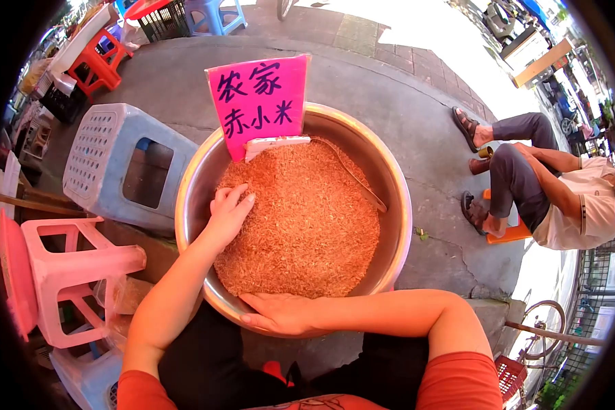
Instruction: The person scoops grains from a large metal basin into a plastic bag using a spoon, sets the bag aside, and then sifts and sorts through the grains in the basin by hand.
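Observation:
A large metal basin full of reddish-brown grain stands in front of me. My left hand rests at the left side of the grain, fingers apart on its surface. At the near rim lies my right hand, palm towards the grain, fingers stretched out to the left. A pink sign with black handwritten characters stands upright at the far side of the basin, a white strip at its foot. Along the right inner wall, a thin curved brown edge sticks out of the grain.
A blue-grey stool and a pink stool stand at the left, red and blue stools farther back. At the right a person in sandals sits on an orange stool. A bicycle is lower right.

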The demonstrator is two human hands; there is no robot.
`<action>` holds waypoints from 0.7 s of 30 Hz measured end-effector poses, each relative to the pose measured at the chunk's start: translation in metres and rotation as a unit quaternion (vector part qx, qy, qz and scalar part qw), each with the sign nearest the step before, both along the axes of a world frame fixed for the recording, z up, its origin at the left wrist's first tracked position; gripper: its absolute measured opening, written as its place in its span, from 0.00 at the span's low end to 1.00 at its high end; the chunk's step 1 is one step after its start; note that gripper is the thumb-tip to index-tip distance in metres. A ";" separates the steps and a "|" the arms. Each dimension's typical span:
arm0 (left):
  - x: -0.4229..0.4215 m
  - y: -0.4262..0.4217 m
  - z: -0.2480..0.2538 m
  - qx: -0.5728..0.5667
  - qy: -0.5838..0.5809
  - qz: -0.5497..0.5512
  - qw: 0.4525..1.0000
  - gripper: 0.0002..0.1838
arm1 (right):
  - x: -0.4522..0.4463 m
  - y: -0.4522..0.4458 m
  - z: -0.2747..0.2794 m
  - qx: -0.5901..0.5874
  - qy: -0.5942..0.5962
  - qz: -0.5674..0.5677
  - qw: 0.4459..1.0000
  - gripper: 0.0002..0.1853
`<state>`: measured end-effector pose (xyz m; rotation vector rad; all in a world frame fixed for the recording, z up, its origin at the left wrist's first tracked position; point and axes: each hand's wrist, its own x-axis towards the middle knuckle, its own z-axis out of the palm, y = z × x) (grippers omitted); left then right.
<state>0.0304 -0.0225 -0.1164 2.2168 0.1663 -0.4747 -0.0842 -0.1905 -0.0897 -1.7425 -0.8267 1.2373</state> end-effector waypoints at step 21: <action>-0.006 0.027 0.012 -0.308 0.065 0.133 0.940 0.36 | 0.045 -0.110 0.055 -0.206 -0.106 0.161 0.959 0.23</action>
